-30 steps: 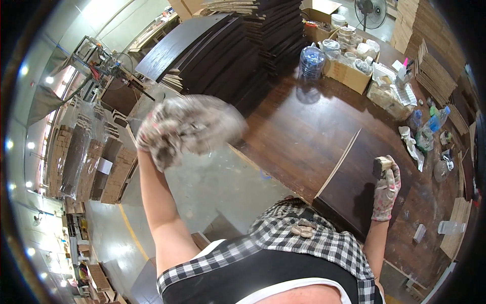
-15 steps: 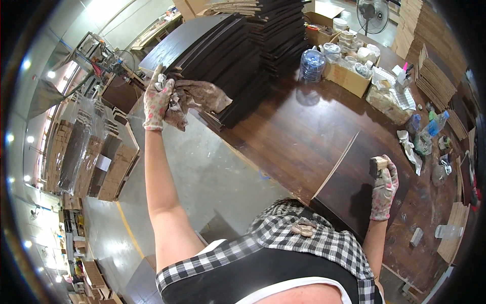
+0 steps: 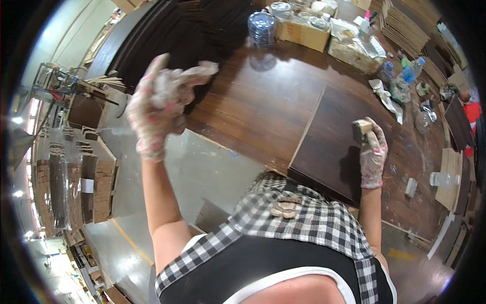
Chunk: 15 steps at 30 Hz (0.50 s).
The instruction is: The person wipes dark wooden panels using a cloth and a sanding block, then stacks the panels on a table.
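Observation:
My left hand (image 3: 152, 109), in a white glove with pink spots, is raised over the left edge of the table. A crumpled greyish-brown rag (image 3: 195, 76) is bunched in its fingers, blurred by motion, while the index finger points up. My right hand (image 3: 373, 159), gloved alike, grips a small block (image 3: 361, 130) with a pale face and a dark side. It is above the right part of a dark brown board (image 3: 326, 139), which lies on the brown worktable (image 3: 238, 106) close to my checked apron.
Stacked dark panels (image 3: 167, 45) stand at the far left. At the back are a blue-tinted water jug (image 3: 261, 28) and a carton (image 3: 304, 35) of containers. Along the right lie a crumpled paper (image 3: 387, 101), a small grey block (image 3: 411, 187) and a clear bottle (image 3: 444, 179).
My left hand has drawn back from the panel stack toward me, with the rag still in it. My right hand keeps the block over the board. The view has shifted right.

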Each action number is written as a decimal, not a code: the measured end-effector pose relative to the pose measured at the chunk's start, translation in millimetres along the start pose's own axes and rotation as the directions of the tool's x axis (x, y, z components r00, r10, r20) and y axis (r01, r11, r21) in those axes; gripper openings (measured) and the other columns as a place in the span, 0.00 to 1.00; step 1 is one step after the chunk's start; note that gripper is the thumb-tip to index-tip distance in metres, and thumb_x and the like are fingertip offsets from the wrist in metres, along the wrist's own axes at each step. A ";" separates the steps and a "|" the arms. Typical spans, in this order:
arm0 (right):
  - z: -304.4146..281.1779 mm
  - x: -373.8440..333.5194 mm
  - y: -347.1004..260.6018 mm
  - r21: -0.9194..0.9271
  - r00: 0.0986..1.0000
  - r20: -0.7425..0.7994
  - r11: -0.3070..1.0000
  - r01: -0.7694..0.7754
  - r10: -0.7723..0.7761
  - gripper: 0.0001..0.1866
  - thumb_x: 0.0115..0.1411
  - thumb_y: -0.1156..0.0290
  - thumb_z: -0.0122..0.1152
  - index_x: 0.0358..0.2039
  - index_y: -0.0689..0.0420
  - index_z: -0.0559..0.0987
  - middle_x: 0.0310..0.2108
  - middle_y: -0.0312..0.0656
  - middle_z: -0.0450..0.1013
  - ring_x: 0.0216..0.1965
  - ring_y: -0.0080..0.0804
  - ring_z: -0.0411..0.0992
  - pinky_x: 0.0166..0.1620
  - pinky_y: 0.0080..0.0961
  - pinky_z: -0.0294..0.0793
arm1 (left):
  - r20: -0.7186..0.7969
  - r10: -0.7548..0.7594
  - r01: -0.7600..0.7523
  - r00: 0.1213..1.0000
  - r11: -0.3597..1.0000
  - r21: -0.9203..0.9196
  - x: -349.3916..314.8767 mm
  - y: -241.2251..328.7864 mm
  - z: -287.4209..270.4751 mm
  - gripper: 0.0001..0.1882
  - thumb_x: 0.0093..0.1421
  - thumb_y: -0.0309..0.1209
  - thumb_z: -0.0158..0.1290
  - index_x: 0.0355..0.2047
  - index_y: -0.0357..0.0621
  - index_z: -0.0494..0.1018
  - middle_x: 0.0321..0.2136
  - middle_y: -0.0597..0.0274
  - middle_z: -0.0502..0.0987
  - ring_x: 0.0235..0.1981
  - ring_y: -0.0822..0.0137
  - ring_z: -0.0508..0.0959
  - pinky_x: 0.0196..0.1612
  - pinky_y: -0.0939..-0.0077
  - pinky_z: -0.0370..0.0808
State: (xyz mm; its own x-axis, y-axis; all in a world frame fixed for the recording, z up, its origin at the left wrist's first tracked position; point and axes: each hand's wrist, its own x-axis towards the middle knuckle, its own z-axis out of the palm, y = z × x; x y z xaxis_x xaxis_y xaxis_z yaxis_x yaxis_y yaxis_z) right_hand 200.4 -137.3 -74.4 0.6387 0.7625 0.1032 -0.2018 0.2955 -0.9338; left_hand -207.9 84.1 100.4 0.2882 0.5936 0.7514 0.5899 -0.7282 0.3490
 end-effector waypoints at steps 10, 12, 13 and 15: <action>-29.8 -27.7 -47.0 -0.009 0.987 -0.070 0.989 0.145 -0.145 0.17 0.67 0.75 0.56 0.55 0.63 0.75 0.57 0.47 0.73 0.56 0.34 0.73 0.59 0.30 0.73 | 0.756 0.408 -0.229 0.512 0.913 -0.337 -85.6 188.4 202.5 0.34 0.63 0.44 0.54 0.68 0.51 0.61 0.29 0.55 0.81 0.31 0.50 0.81 0.44 0.52 0.74; -57.3 -40.1 -45.3 -0.005 0.972 -0.133 0.981 0.195 -0.194 0.17 0.67 0.75 0.56 0.56 0.63 0.75 0.57 0.46 0.73 0.56 0.34 0.73 0.59 0.30 0.73 | 0.948 0.250 0.297 0.199 0.906 -0.302 -71.8 199.4 216.9 0.37 0.62 0.42 0.57 0.69 0.46 0.59 0.38 0.47 0.81 0.45 0.44 0.78 0.53 0.47 0.73; -65.8 -46.6 -45.7 -0.037 0.954 -0.184 0.971 0.236 -0.239 0.20 0.66 0.74 0.59 0.58 0.65 0.74 0.54 0.45 0.74 0.53 0.30 0.74 0.56 0.28 0.74 | 0.852 0.311 0.223 0.421 0.875 -0.429 -87.8 187.8 240.6 0.37 0.61 0.44 0.59 0.67 0.46 0.61 0.41 0.45 0.80 0.46 0.43 0.78 0.54 0.50 0.73; -80.1 -60.0 -44.4 -0.022 0.949 -0.240 0.979 0.204 -0.203 0.21 0.66 0.74 0.59 0.58 0.64 0.73 0.55 0.46 0.74 0.53 0.31 0.74 0.56 0.28 0.74 | 0.772 0.344 -0.035 0.534 0.922 -0.386 -89.7 175.1 253.2 0.37 0.56 0.46 0.63 0.64 0.46 0.67 0.52 0.41 0.75 0.50 0.45 0.77 0.55 0.52 0.73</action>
State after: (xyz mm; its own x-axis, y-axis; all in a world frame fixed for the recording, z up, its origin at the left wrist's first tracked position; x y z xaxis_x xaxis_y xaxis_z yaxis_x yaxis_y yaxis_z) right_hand 230.5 -242.3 -66.6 0.8258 0.5252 0.2056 -0.0506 0.4322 -0.9004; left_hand 60.5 -9.9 -47.7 0.9392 0.3317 0.0890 0.2427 -0.8243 0.5115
